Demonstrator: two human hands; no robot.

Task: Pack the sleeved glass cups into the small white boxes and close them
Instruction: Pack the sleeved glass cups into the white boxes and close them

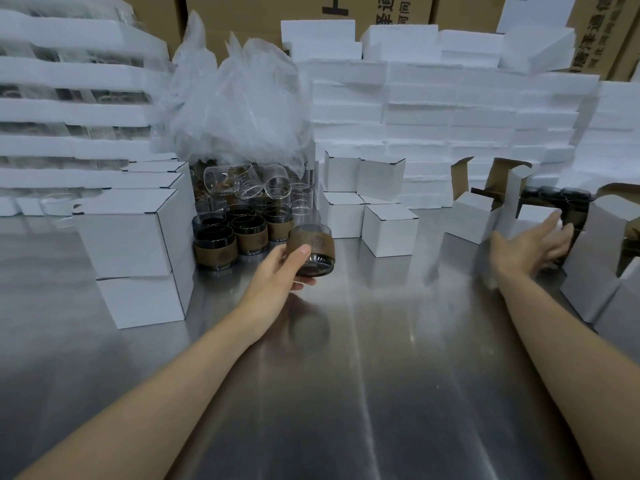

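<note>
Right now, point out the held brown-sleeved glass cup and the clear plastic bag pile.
brown-sleeved glass cup [312,243]: head view, on its sleeve.
clear plastic bag pile [235,109]: head view, its middle.

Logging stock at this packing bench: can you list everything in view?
held sleeved cup: one, dark glass, brown sleeve, centre
standing sleeved cups: several, same colours, beside left boxes
clear glasses: several, transparent, behind those
plastic bags: pile, clear, over glasses
closed boxes: many, white, left and centre
open boxes: several, white, brown inside, right
foam slabs: many, white, back
table: one, steel
left hand: grips that cup
right hand: fingers straight, by open boxes
</note>
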